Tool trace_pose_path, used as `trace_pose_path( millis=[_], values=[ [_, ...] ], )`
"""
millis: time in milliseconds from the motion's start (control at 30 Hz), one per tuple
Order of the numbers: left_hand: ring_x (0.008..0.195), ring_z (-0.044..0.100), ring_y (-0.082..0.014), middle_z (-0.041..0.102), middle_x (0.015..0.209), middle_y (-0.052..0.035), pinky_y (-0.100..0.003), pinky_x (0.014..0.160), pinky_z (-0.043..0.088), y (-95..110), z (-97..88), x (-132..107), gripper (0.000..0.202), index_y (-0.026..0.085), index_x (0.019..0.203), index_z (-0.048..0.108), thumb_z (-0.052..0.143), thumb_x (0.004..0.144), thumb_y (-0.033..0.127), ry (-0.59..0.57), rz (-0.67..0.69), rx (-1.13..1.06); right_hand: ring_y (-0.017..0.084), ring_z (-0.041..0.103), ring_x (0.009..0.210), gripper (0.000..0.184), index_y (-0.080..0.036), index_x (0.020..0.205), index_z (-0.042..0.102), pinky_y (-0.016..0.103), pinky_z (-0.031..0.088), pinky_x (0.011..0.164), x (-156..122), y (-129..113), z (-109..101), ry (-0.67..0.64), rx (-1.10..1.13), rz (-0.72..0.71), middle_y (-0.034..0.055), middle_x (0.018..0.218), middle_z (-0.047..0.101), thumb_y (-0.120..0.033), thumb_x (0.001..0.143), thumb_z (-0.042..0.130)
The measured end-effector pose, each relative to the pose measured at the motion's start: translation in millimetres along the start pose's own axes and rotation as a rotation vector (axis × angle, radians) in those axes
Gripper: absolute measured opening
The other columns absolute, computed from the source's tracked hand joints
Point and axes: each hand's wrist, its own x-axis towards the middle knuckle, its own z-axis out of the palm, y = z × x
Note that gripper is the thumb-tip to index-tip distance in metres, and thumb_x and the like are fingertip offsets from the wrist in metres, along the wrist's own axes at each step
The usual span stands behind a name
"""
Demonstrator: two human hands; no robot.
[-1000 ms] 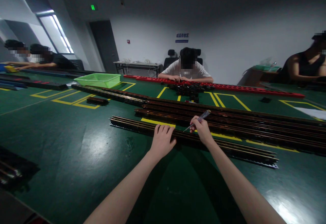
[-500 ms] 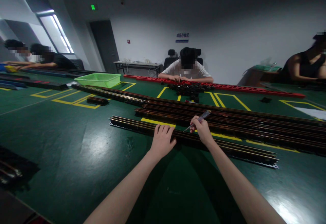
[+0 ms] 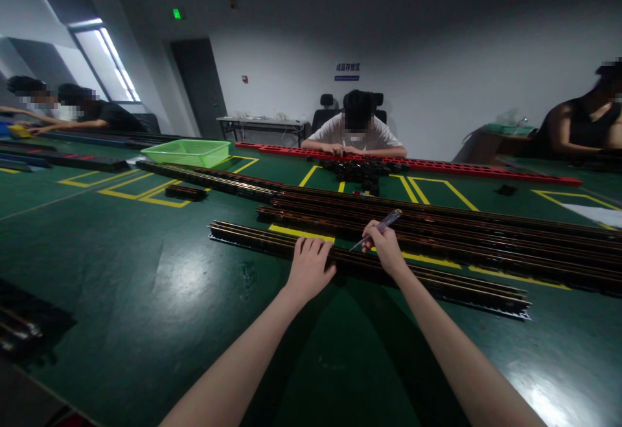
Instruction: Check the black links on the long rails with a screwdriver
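Across the table in front of me lies a long black rail (image 3: 466,288) with thin brass-coloured strips along its length. My left hand (image 3: 310,265) grips its middle, fingers bent over the far side and thumb on the near side. Just to the right, my right hand (image 3: 381,245) is closed round a screwdriver (image 3: 390,219) with a see-through handle. The screwdriver slants down to the left, and its tip meets the rail near my left fingers. Whatever lies right under the tip is too small to make out.
Behind the rail, several similar rails (image 3: 486,239) lie side by side. A green basket (image 3: 189,153) stands back left, near a short dark piece (image 3: 185,192). Further back are a red slotted bar (image 3: 461,169) and a heap of black parts (image 3: 357,171). A co-worker (image 3: 357,129) sits opposite.
My hands, the screwdriver and the rail look the same as before. At the far left, a co-worker's arm has shifted slightly.
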Motion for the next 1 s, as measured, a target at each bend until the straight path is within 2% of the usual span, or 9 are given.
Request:
trace_pose_path(
  millis=[1000],
  values=[
    [0.108,0.048,-0.0221,0.059,0.111,-0.0051,-0.045,0.105,0.026,-0.6,0.3,-0.2,0.031,0.018,0.112,0.054,0.05,0.084,0.031,-0.009,-0.007,-0.02,0.009,0.046,0.035,0.015,-0.019,0.053,0.048,0.021,0.042,0.039,1.1,0.7,0.2,0.004,-0.003,0.003,-0.006,0.037,0.044,-0.027,0.065,0.052]
  ],
)
